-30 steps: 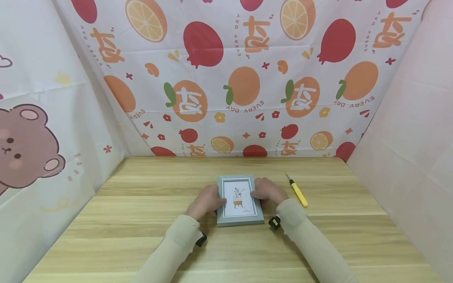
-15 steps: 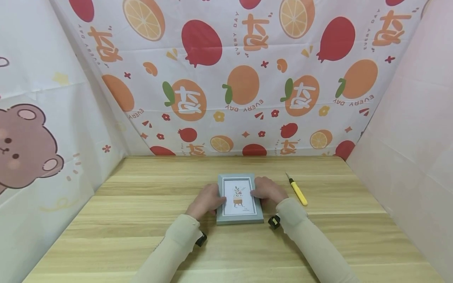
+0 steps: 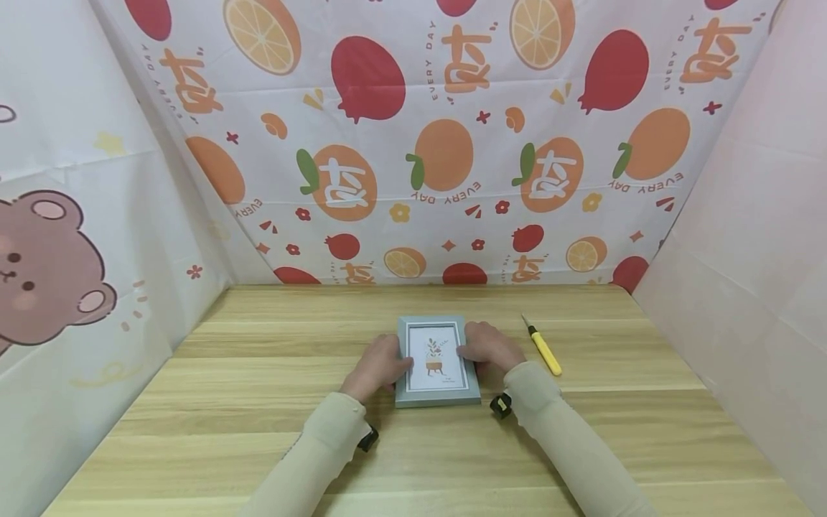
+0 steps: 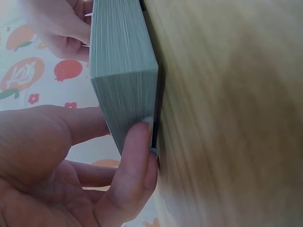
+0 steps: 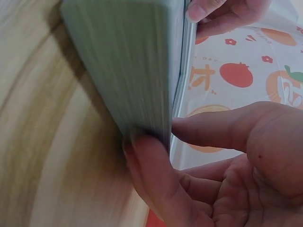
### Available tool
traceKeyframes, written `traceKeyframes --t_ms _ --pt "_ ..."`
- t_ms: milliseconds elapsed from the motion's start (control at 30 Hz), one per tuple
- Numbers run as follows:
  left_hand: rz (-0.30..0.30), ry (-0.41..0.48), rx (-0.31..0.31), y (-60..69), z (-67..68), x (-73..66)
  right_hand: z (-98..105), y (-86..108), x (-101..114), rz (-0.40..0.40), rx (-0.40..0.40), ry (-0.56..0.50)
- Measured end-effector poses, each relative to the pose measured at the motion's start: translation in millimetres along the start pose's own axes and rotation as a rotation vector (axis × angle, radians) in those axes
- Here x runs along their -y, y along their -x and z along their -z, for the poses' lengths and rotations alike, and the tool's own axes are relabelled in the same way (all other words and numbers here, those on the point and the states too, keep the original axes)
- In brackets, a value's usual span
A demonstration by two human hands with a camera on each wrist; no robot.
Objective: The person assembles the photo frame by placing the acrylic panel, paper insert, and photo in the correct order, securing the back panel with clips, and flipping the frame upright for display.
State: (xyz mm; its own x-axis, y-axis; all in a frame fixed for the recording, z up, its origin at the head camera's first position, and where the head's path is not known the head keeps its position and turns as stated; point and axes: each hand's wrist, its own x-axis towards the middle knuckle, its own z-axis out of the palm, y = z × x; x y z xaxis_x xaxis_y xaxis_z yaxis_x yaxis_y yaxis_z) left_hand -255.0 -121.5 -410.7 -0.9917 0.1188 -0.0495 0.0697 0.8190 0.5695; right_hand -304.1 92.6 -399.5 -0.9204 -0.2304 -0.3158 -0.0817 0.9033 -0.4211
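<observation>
A grey-blue picture frame with a plant print lies face up near the middle of the wooden table. My left hand grips its left side, thumb on the front and fingers along the outer edge. On the opposite side, my right hand pinches the frame the same way. In the left wrist view, curled fingers press against the frame's side wall. The right wrist view shows fingers at the other side wall and the thumb at the front edge. The frame's back is hidden.
A yellow-handled screwdriver with a dark collar lies on the wooden table, right of the right hand. Fruit-print cloth rises behind the table. White cloth walls bound both sides.
The frame's near edge has shifted slightly up in the head view, away from the person. Both hands keep their hold and stay almost still. The screwdriver has not moved on the table.
</observation>
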Motion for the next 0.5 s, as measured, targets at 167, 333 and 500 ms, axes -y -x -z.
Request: traceKeyframes --t_ms 167,333,500 --pt "-0.004 -0.015 -0.011 -1.5 -1.3 0.1 -0.9 -1.4 -0.4 -0.002 -0.009 0.004" --pt "0.001 -0.017 -0.015 -2.0 -2.3 0.0 -1.8 -3.1 -1.0 -0.007 -0.006 -0.004" --pt "0.003 -0.026 -0.008 -2.0 -1.5 -0.3 -1.1 -2.0 -0.9 -0.011 0.000 -0.005"
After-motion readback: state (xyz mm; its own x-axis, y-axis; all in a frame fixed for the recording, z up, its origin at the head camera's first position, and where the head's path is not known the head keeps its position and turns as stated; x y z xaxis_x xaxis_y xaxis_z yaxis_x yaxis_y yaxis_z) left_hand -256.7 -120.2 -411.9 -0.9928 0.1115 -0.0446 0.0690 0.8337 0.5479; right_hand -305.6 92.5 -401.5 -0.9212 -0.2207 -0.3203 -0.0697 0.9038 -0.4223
